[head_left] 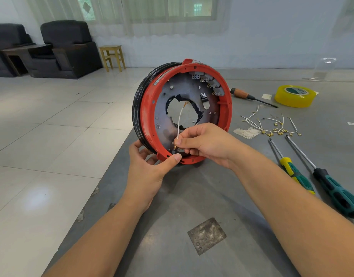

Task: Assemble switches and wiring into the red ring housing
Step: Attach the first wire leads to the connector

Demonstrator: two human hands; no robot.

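Left hand (150,166) grips ring (146,108) rim at desk's left edge; right hand (202,142) pinches wire (179,120) — should seat terminal straight, ring steady

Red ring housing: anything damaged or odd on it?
Yes. The grey backing plate inside the red ring housing has a jagged, torn-looking centre hole with ragged dark edges, not a clean cutout. Otherwise the switches sit in a row at the upper rim, and the right hand pinches a white wire.
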